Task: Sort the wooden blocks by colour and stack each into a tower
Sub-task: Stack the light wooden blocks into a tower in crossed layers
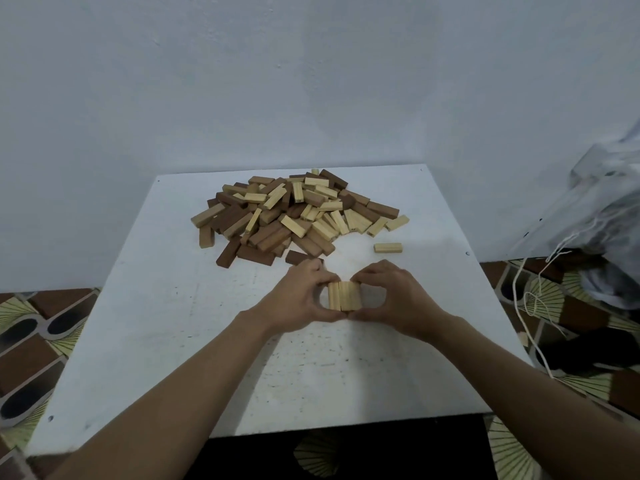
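Three light wooden blocks [344,295] lie side by side on the white table [173,323], near its middle. My left hand [298,299] and my right hand [394,299] curl round this row from either side, thumbs at its near end and fingers at its far end. Behind them a mixed pile of light and dark brown blocks [294,213] covers the far part of the table. One light block [388,248] lies alone to the pile's right. A dark block [299,257] sits just beyond my left fingers.
A pale wall stands right behind the table. At the right lies a clear plastic bag [602,209] with white string [533,306] trailing over the patterned floor [31,348]. The table's near edge [311,429] runs between my forearms.
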Available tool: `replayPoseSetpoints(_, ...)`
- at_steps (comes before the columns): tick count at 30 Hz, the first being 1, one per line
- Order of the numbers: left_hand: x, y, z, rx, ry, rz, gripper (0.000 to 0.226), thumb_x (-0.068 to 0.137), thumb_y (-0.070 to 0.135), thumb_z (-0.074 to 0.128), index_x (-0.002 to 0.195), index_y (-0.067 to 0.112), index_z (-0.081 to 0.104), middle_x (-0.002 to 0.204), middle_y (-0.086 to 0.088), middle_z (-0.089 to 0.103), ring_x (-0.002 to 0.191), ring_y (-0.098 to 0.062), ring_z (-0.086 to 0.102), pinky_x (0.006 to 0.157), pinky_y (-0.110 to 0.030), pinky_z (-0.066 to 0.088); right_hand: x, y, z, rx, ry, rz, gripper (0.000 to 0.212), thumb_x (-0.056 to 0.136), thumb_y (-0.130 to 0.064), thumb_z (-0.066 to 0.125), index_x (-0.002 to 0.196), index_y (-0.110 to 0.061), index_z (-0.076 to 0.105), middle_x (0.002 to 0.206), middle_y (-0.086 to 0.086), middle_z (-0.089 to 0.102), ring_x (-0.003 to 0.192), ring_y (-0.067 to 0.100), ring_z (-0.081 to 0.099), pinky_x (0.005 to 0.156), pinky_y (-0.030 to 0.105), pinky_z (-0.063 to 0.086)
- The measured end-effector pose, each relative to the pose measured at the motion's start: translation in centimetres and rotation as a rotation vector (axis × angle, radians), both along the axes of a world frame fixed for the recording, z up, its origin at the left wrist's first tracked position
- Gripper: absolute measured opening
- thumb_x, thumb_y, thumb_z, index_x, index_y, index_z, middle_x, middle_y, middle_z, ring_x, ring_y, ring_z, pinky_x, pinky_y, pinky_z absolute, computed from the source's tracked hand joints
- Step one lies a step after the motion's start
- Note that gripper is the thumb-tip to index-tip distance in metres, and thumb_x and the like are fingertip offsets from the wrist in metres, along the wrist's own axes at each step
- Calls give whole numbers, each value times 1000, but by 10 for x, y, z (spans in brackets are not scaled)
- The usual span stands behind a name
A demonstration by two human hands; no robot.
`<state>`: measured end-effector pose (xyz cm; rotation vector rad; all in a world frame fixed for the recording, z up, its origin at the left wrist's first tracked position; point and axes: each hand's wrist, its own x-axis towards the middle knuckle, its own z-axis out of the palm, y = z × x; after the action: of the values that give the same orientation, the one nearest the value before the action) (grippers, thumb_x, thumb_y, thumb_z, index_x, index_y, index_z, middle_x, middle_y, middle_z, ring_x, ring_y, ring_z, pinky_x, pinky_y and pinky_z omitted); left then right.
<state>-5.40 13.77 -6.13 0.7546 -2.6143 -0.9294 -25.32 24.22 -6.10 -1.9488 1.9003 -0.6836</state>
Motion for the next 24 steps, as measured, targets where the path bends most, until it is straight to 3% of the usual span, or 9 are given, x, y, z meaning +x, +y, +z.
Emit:
replayPoseSetpoints(3, 1, 3, 3, 17, 19, 1, 46, 74, 39, 89, 112, 19, 74, 93, -2, 50, 93, -6, 42, 71, -19, 35, 0, 2, -3, -5, -34, 5, 57, 70, -49, 86, 118, -22, 71, 110, -10, 66, 102, 7, 51, 83, 32, 49)
replayPoseSetpoints(15, -7, 9, -2, 77, 2, 34, 46, 71, 40, 91, 110, 23, 73, 99, -4, 54, 95, -16, 50, 81, -39, 47, -10, 3, 2, 22, -36, 29, 51, 63, -51, 89, 106, -27, 73, 99, -16, 67, 97, 1, 50, 74, 18, 40)
replayPoseSetpoints(20, -5, 15, -10, 53, 6, 21, 48, 72, 42, 90, 113, 26, 71, 100, 0, 54, 96, -9, 48, 78, -30, 45, -9, 10, 1, 55, -15, 13, 57, 65, -53, 88, 114, -28, 71, 106, -17, 65, 99, 0, 47, 77, 15, 40)
replayPoseSetpoints(24, -2, 19, -13, 36, 25, 22, 55, 72, 40, 91, 119, 22, 70, 99, 3, 53, 94, -5, 48, 76, -24, 44, -7, 15, 2, 72, -29, 23, 58, 68, -51, 86, 118, -27, 69, 108, -18, 64, 100, 1, 51, 80, 22, 45)
